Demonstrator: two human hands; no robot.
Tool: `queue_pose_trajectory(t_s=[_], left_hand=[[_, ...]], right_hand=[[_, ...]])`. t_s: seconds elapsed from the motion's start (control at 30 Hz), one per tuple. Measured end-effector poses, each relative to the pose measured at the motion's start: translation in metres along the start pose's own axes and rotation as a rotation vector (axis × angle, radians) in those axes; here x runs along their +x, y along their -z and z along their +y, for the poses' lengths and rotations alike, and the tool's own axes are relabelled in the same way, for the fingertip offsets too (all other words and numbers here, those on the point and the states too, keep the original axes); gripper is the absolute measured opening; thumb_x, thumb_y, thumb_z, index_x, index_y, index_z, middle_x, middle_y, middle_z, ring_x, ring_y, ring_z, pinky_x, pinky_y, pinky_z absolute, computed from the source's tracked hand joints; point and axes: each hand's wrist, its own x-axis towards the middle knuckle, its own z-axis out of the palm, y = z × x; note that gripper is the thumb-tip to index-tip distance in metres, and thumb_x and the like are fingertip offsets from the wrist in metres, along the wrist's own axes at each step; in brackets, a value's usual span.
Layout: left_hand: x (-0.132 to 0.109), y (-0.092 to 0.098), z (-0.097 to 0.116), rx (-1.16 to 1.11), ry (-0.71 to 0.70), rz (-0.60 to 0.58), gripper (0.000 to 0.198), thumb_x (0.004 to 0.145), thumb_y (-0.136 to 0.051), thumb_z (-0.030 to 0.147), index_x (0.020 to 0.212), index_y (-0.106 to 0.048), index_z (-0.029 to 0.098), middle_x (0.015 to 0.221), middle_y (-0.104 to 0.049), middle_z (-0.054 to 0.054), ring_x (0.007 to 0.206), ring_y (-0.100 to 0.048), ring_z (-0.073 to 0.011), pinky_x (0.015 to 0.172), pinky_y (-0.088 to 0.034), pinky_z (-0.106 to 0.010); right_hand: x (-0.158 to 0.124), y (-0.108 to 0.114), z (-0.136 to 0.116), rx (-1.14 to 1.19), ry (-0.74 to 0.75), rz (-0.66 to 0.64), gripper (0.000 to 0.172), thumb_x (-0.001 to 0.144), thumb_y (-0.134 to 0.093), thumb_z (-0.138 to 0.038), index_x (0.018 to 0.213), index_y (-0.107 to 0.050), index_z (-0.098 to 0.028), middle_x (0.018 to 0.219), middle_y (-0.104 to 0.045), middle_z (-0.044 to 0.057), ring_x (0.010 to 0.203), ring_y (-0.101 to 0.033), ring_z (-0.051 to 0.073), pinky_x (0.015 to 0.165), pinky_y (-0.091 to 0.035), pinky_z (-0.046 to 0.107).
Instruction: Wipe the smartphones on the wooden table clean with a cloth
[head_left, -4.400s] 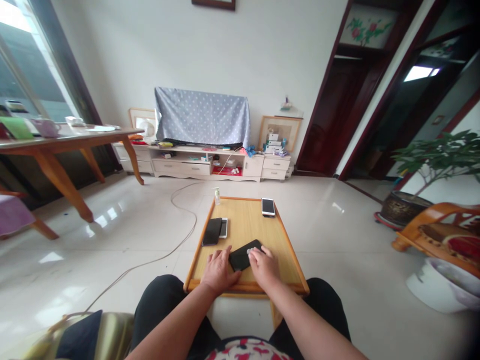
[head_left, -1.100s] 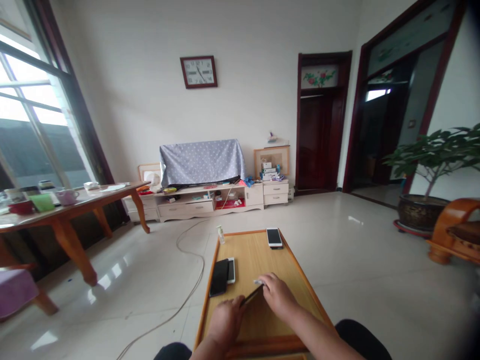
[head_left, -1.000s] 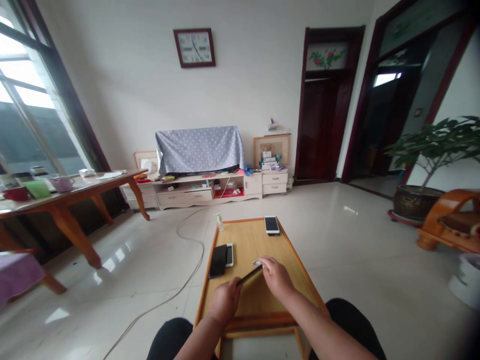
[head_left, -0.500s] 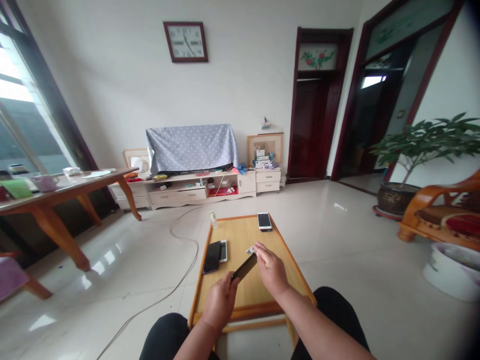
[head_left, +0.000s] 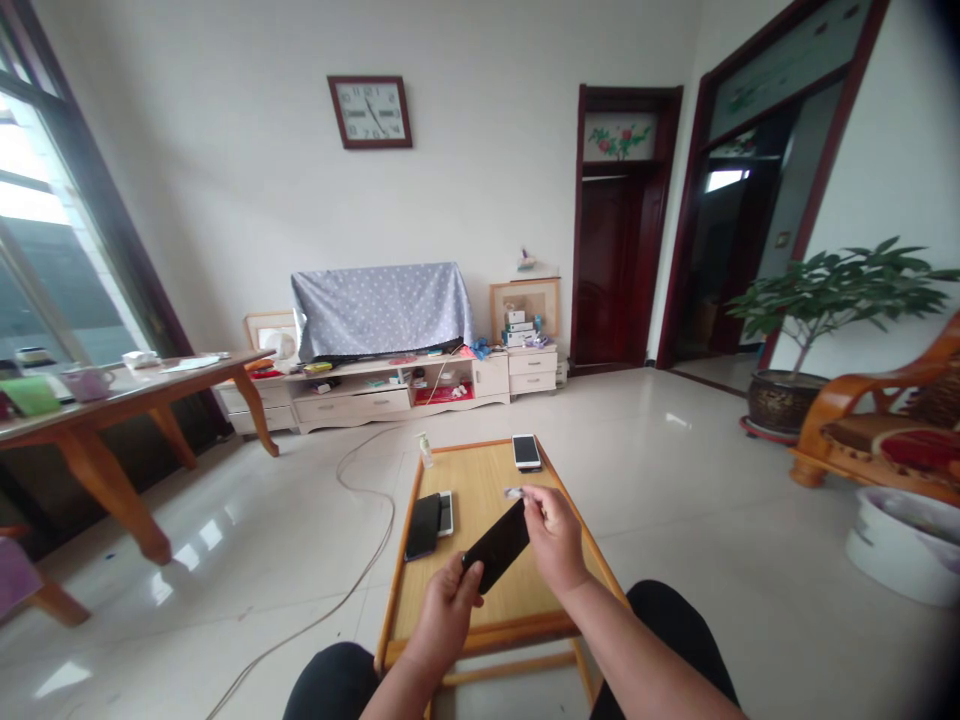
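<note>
Over the small wooden table, my left hand (head_left: pixel 451 605) grips the lower left end of a black smartphone (head_left: pixel 496 548), thumb on its dark face. At the phone's upper right end is my right hand (head_left: pixel 556 540), fingers closed together. A small white piece (head_left: pixel 514 492), perhaps tissue or cloth, sticks out from its fingertips; its kind is unclear. Left of the phone, a black phone (head_left: pixel 424 527) lies partly over a white phone (head_left: pixel 447 513) on the table. Another white phone (head_left: pixel 526 451) lies on something dark at the far right corner.
The wooden table (head_left: pixel 480 470) has a raised rim and stands between my knees. A clear pump bottle (head_left: pixel 425 450) is at its far left corner. A cable (head_left: pixel 367 570) runs across the floor at left. A potted plant (head_left: pixel 787 400) and white tub (head_left: pixel 900 540) stand at right.
The held phone has turned so that more of its broad dark face shows. My right hand has shifted slightly right, the white piece moving with it. The camera view has tipped up a little.
</note>
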Motion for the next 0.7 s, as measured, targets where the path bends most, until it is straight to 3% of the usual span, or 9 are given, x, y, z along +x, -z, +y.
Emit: queue_pose_trajectory(t_s=[0.1,0.3,0.53,0.7], left_hand=[[0.0,0.0,0.004,-0.078,0.045,0.033,0.046,0.083,-0.061,0.063,0.086,-0.064,0.017,0.07,-0.06,0.0,0.062,-0.055,-0.0124,0.062,-0.043,-0.025],[0.004,0.0,0.015,-0.187,0.055,0.039,0.044,0.082,-0.064,0.06,0.088,-0.065,0.016,0.068,-0.061,0.001,0.061,-0.052,-0.0117,0.061,-0.04,-0.025],[-0.001,0.006,0.018,-0.189,0.067,0.014,0.042,0.083,-0.063,0.059,0.084,-0.066,0.017,0.064,-0.06,0.001,0.06,-0.05,-0.0112,0.06,-0.037,-0.024],[0.001,0.002,0.018,-0.208,0.043,-0.013,0.043,0.083,-0.064,0.059,0.091,-0.068,0.017,0.07,-0.062,0.001,0.063,-0.052,-0.0115,0.062,-0.04,-0.024]], right_hand=[[0.007,0.004,0.0,-0.03,-0.076,0.036,0.028,0.096,-0.05,-0.035,0.116,-0.065,-0.022,0.11,-0.07,0.01,0.098,-0.066,0.022,0.089,-0.054,0.037],[-0.027,-0.009,-0.024,0.058,-0.071,-0.327,0.017,0.095,-0.054,-0.032,0.103,-0.066,-0.026,0.097,-0.071,0.004,0.085,-0.066,0.017,0.077,-0.053,0.027],[0.008,-0.003,-0.013,-0.088,-0.126,-0.137,0.017,0.092,-0.059,-0.038,0.085,-0.066,-0.024,0.09,-0.065,0.004,0.078,-0.063,0.017,0.073,-0.051,0.028],[-0.022,-0.015,-0.035,-0.066,-0.012,-0.363,0.014,0.093,-0.056,-0.03,0.084,-0.066,-0.026,0.087,-0.065,0.001,0.074,-0.062,0.014,0.07,-0.047,0.024]])
